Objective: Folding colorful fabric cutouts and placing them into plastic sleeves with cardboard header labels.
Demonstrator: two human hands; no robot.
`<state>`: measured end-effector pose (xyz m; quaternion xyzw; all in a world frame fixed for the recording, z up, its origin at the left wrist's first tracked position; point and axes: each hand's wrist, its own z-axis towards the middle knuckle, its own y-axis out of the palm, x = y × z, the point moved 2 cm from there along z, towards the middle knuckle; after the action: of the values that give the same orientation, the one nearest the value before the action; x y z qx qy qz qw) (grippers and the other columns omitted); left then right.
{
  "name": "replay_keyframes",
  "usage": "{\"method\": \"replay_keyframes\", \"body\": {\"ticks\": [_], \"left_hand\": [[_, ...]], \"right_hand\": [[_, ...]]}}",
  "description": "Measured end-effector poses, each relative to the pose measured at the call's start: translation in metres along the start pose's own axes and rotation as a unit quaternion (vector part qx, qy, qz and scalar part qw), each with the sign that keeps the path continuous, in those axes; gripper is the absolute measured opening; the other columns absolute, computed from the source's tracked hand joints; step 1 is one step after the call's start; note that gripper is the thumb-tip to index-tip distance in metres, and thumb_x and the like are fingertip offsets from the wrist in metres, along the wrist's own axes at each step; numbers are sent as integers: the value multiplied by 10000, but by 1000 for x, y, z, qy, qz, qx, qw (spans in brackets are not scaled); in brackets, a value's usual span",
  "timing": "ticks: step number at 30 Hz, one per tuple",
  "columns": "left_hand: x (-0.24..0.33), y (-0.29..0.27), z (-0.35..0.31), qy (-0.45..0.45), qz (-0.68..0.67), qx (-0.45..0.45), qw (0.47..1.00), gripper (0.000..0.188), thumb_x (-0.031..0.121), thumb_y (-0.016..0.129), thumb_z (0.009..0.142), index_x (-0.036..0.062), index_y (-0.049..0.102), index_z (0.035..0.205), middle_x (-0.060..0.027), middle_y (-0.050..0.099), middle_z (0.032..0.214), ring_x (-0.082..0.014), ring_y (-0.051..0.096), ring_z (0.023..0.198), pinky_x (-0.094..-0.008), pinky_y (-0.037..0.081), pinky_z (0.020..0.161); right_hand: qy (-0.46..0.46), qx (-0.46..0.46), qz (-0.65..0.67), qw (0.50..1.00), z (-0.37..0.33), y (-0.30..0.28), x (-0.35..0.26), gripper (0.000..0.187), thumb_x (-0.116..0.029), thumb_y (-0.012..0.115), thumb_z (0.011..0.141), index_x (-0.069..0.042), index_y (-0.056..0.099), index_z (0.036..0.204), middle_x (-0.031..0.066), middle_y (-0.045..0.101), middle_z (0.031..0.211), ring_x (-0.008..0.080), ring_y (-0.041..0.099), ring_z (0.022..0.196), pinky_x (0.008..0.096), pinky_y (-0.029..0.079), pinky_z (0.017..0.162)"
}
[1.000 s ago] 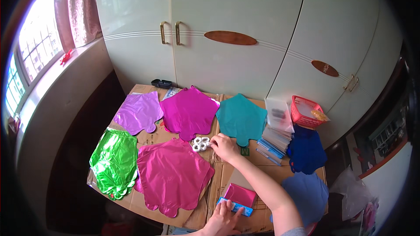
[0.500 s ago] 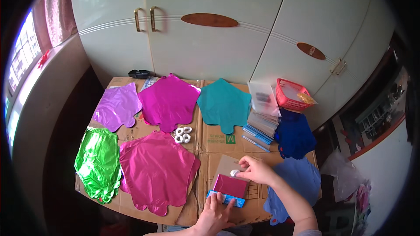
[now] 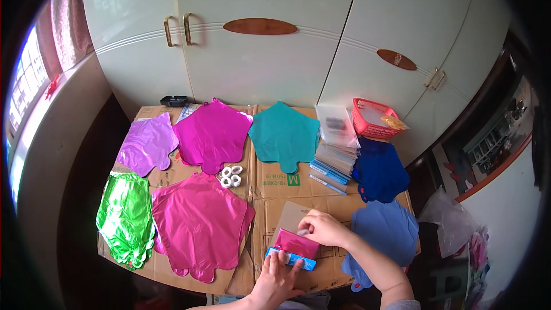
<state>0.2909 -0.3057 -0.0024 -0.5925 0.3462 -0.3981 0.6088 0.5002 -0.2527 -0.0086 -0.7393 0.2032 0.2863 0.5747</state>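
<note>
Pale cabinets [image 3: 258, 69] back a cardboard sheet [image 3: 264, 212], its strip showing between pink foil [image 3: 201, 224] and packet [image 3: 295, 243]; blue foil [image 3: 387, 227] lies by the right forearm [image 3: 376, 264]. Near the cardboard's close edge, the left hand [image 3: 276, 278], fingers spread, presses the packet's blue strip [image 3: 290, 259], while the right hand [image 3: 322, 229], well apart from 4 white rolls [image 3: 231, 170], pinches a small pale item [image 3: 302, 232], partly hidden, at the packet's far end.
</note>
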Motion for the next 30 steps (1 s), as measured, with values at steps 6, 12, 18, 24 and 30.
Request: {"method": "replay_keyframes", "body": {"ticks": [6, 12, 18, 24, 30], "left_hand": [[1, -3, 0, -2, 10, -2, 1000, 805, 680, 543, 739, 153, 487, 1344, -370, 482, 1219, -507, 437, 1157, -522, 376, 993], [1, -1, 0, 3, 9, 4, 1000, 805, 681, 541, 738, 155, 487, 1345, -366, 484, 1215, -500, 447, 1147, -519, 383, 988], [0, -1, 1, 7, 15, 3, 1000, 801, 683, 541, 737, 161, 488, 1344, -362, 489, 1209, -494, 460, 1133, -514, 390, 983], [0, 4, 0, 7, 29, 9, 1000, 812, 694, 533, 737, 163, 480, 1349, -361, 482, 1218, -493, 462, 1131, -510, 395, 978], [1, -1, 1, 7, 23, 4, 1000, 822, 700, 532, 732, 159, 479, 1348, -356, 482, 1218, -489, 465, 1125, -511, 398, 975]], "right_hand": [[68, -94, 191, 975, -2, 8, 7, 249, -96, 670, 793, -1, 637, 1021, 86, 688, 874, 172, 657, 818, 298, 514, 754], [65, -84, 267, 958, 0, 8, 13, 151, -50, 624, 834, 18, 628, 968, 55, 677, 866, 97, 620, 800, 253, 499, 723], [93, -176, 403, 893, 0, 10, 9, 141, -38, 573, 887, 23, 576, 1014, 44, 639, 926, 84, 596, 829, 225, 480, 743], [118, -148, 520, 833, -4, 15, 11, 152, -40, 585, 884, 4, 552, 1025, 44, 620, 952, 83, 582, 870, 227, 472, 772], [90, -135, 364, 917, -5, 21, 19, 117, -15, 631, 844, -4, 584, 951, 14, 626, 878, 77, 591, 808, 224, 480, 725]]}}
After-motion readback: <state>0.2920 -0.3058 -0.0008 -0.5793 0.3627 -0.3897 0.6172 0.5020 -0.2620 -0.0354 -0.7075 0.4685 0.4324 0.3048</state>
